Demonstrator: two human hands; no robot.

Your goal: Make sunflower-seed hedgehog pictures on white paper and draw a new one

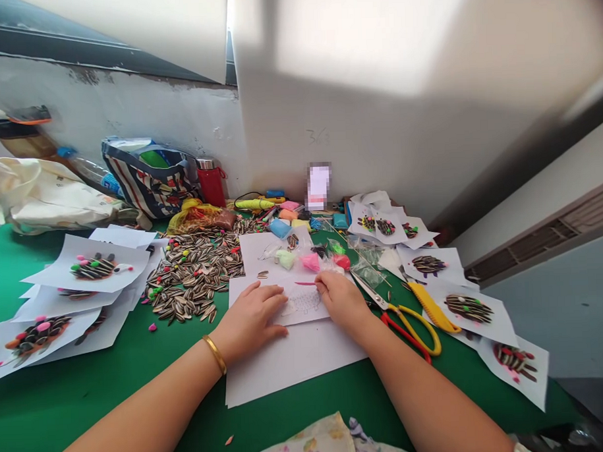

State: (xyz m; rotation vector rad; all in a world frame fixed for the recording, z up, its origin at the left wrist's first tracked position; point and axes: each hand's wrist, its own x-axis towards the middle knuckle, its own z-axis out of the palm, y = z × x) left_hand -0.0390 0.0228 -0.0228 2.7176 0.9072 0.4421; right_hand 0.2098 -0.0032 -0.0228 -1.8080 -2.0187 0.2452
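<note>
I see right fingers (321, 286) pinching magenta stick (305, 283) over drawing sheet (309, 315); left fingers (270, 299) released, resting on it; scissors (385, 307) right of it.

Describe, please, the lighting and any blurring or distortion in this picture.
Head view: bright patches and soft-edged shadow cross the wall; head view: the upright phone-like rectangle is pixelated; head view: the left hand and right hand look fairly sharp, while the picture's edges seem stretched by a wide lens.
</note>
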